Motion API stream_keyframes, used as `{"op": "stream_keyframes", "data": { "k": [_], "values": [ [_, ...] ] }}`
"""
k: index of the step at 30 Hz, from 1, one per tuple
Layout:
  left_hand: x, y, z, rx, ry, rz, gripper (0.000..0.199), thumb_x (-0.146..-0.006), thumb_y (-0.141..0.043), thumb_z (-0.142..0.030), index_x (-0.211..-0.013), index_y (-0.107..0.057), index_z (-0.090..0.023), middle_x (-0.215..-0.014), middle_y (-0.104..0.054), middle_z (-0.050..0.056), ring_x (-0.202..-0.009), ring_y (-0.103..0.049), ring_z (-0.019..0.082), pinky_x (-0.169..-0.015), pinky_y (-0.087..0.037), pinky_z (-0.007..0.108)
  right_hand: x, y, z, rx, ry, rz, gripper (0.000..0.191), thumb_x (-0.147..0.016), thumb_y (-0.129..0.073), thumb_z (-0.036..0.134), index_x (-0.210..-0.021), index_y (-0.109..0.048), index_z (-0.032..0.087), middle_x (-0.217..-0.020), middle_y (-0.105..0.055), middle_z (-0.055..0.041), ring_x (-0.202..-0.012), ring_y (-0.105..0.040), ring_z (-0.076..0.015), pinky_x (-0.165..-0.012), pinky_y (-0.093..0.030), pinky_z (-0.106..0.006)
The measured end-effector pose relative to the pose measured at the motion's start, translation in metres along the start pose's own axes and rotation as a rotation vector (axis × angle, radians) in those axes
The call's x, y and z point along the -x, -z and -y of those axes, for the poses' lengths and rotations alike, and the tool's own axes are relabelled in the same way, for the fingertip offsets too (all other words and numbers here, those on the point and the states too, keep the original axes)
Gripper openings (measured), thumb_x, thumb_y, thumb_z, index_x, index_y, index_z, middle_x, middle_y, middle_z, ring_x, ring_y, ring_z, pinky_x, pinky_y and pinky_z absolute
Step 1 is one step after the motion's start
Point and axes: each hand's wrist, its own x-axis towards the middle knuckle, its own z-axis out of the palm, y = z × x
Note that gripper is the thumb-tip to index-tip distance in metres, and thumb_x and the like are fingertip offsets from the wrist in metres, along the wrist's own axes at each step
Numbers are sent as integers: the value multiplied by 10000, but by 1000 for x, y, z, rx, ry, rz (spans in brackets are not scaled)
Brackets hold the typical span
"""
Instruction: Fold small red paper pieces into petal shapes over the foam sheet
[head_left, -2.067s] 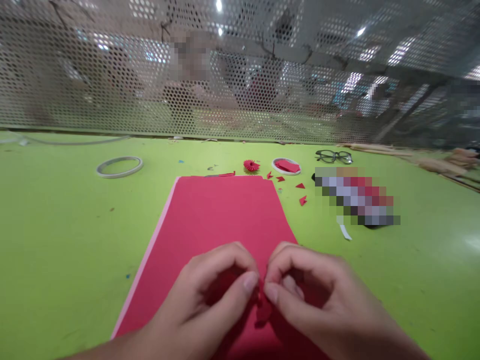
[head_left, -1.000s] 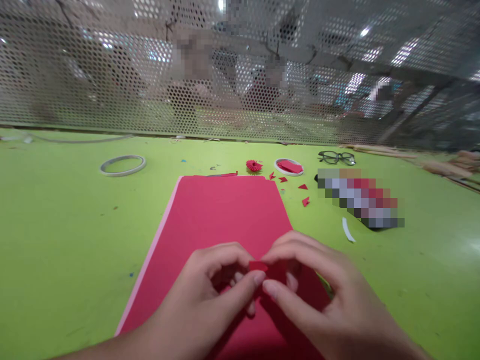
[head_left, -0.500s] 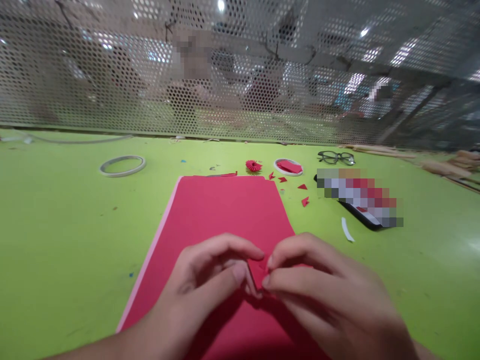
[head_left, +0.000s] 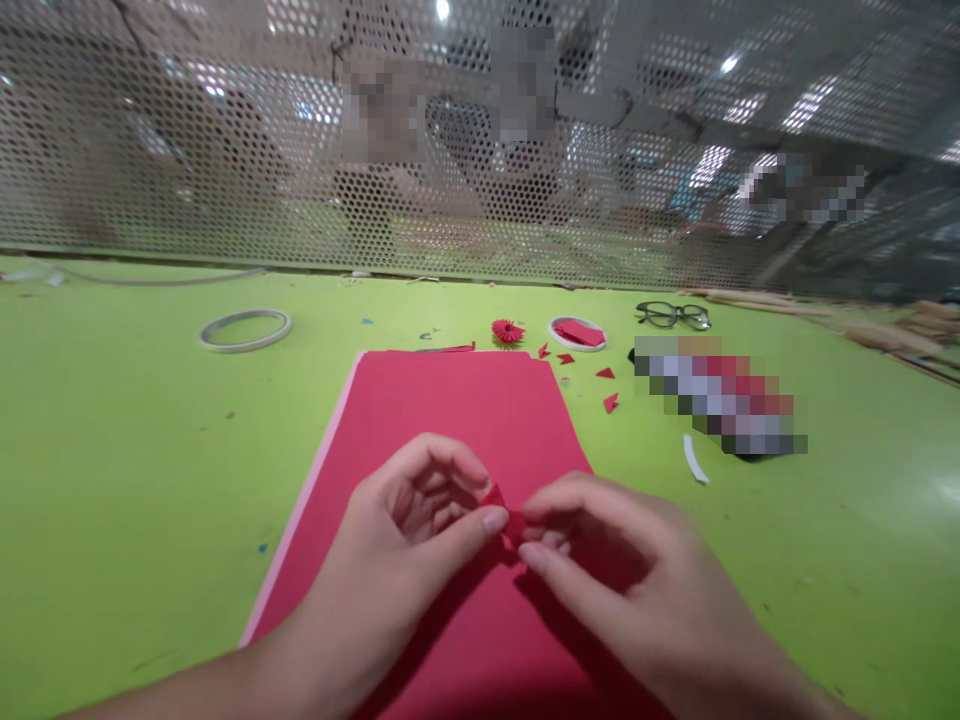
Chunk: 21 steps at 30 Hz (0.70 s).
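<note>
Above a stack of red paper sheets, a small folded red paper piece is held between both hands. My left hand pinches its left side between thumb and index finger, the other fingers curled. On the right side, my right hand has its thumb and fingertips at the edge of the piece. The exact folds are small and partly covered by fingers. Beyond the sheets sits a round pleated red paper piece, and several small folded red triangles lie to its right.
A white tape ring lies at the left. Farther right are a round white holder with red paper, glasses, a blurred-out phone-like object and a white strip. A perforated metal screen borders the green table.
My left hand has risen slightly, and its thumb now presses on the paper piece. My right hand's thumb and fingers have spread a little, and the piece has turned between them.
</note>
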Motion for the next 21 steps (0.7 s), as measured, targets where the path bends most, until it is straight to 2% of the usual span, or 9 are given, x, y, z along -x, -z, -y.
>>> {"op": "stream_keyframes", "data": {
  "k": [3,7,10,13,17,21],
  "values": [
    [1,-1,-3,-49,19,-4,179,-654,-801,-27,-718,-739,-182,-657,-731,-44,-624,-653,97,-581,-537,139,3,-3,-1,24,-73,5,132,-837,-587,170,-733,-646,226,-642,-690,22,-572,-635,-133,-530,-507,-203],
    [3,-2,-4,-139,64,79,104,-680,-772,-76,-651,-772,-175,-652,-752,-16,-644,-658,118,-609,-518,167,2,-1,1,54,-55,-34,146,-806,-532,131,-719,-590,233,-625,-634,41,-563,-603,-117,-522,-484,-189],
    [6,-1,-2,-135,123,106,75,-685,-776,-125,-629,-764,-173,-646,-741,-1,-661,-646,148,-640,-508,227,2,0,2,83,25,-33,167,-783,-511,85,-720,-544,236,-643,-607,51,-577,-584,-106,-549,-482,-185],
    [7,0,1,-65,212,110,53,-683,-797,-173,-641,-766,-162,-641,-734,17,-677,-644,172,-690,-509,283,4,0,-1,104,86,-24,187,-797,-514,57,-787,-567,236,-676,-639,46,-596,-603,-107,-565,-488,-189],
    [3,1,2,-35,268,168,48,-684,-810,-176,-652,-798,-142,-610,-739,34,-634,-646,158,-651,-507,258,3,2,-2,117,208,-42,224,-829,-524,14,-843,-598,225,-719,-661,35,-624,-616,-97,-583,-488,-178],
    [-1,3,1,10,265,247,95,-731,-778,-149,-642,-794,-120,-580,-748,41,-571,-648,138,-610,-524,234,0,6,5,238,403,-24,248,-867,-521,-25,-798,-595,202,-723,-673,15,-644,-645,-92,-650,-518,-154]
  ]
}}
